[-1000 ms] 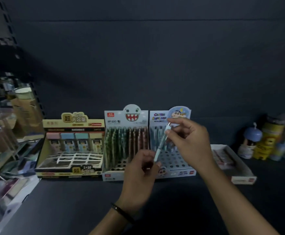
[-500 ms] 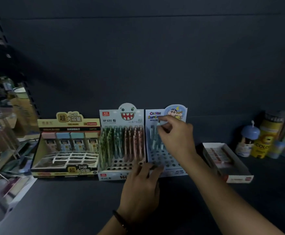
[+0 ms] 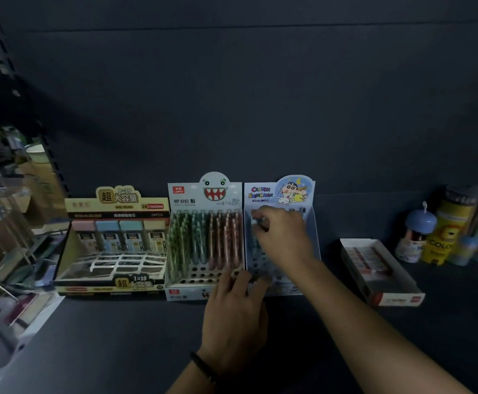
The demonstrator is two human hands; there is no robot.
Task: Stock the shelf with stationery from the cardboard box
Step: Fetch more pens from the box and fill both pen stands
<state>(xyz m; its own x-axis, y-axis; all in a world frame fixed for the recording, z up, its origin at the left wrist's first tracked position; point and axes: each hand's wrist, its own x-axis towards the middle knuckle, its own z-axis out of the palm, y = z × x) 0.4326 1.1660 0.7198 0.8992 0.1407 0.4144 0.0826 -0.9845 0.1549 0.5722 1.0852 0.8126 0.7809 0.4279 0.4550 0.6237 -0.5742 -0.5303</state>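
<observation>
Pinching pen (image 3: 259, 221) in cartoon display box (image 3: 279, 191): right hand (image 3: 282, 237), fingers curled. Left hand (image 3: 236, 308) fingers straight, holding nothing, resting on box front.

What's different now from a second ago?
The right hand lowered the pen from mid-air into the Crayon Shinchan box, still pinching its top. The left hand let go of its lower end and rests on the box's front. The monster pen box stayed put.

A blue-capped jar (image 3: 415, 235) stands just beside a yellow lion tube (image 3: 445, 236).
</observation>
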